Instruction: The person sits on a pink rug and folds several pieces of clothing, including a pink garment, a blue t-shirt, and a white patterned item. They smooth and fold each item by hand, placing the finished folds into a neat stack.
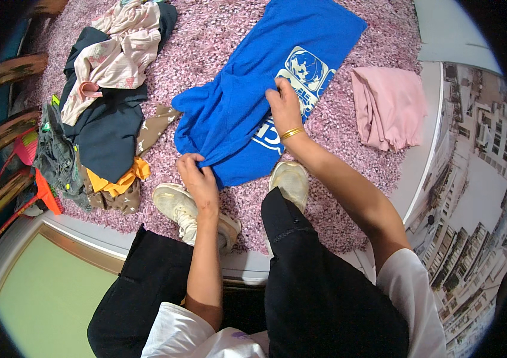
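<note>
A blue garment (244, 76) with a pale printed design lies partly folded over on a pink shaggy rug (217, 40). My left hand (197, 179) pinches its lower edge, close to the toe of my left shoe. Farther up, my right hand (285, 105), with gold bangles at the wrist, grips a fold of the cloth beside the print. The fingertips of both hands are partly hidden by their own knuckles and the fabric.
A folded pink garment (387, 107) lies on the right. At the left is a heap of clothes, with a cream patterned garment (119, 67) over dark cloth (106, 134). Wooden slats (7, 129) and an orange plastic toy-like tool (47, 192) border the rug. My shoes (290, 179) stand on it.
</note>
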`<state>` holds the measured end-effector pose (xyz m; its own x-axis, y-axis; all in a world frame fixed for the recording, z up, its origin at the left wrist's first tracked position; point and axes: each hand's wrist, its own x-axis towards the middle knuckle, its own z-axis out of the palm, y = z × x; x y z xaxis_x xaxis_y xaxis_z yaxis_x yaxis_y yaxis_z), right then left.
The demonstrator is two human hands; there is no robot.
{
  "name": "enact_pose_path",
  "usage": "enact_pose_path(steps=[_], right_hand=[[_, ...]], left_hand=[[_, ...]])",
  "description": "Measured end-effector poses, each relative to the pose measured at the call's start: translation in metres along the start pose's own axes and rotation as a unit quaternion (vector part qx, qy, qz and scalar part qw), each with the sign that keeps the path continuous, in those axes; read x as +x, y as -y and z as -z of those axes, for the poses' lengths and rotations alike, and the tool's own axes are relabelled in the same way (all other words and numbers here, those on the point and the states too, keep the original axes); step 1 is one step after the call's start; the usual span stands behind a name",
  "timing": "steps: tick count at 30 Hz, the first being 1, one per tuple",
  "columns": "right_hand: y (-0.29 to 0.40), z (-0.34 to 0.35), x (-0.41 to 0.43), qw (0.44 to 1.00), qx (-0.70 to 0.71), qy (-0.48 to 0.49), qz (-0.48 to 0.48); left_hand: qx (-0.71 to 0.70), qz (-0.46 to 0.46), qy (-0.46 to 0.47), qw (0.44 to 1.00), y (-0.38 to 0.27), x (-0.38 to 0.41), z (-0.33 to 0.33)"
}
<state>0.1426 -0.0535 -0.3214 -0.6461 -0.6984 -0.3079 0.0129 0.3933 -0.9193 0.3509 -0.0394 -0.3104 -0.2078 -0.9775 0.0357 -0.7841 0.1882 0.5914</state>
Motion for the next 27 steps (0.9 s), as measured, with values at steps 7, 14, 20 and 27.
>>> enact_pose_path(steps=[7, 14, 20, 27], right_hand=[[-0.006, -0.008, 0.01, 0.999, 0.0, 0.002, -0.032], [0.004, 0.002, 0.004, 0.97, -0.208, 0.121, 0.016], [0.004, 0.012, -0.001, 0.966, -0.113, 0.234, -0.004], [-0.002, 0.007, -0.007, 0.99, -0.104, 0.095, -0.011]], left_hand=[[-0.058, 0.057, -0.024, 0.996, -0.003, 0.0, 0.0], [-0.153, 0.161, -0.058, 0.973, -0.003, -0.001, -0.001], [-0.232, 0.24, -0.085, 0.939, 0.021, -0.004, -0.009], [-0.22, 0.243, -0.063, 0.943, 0.031, -0.003, -0.01]])
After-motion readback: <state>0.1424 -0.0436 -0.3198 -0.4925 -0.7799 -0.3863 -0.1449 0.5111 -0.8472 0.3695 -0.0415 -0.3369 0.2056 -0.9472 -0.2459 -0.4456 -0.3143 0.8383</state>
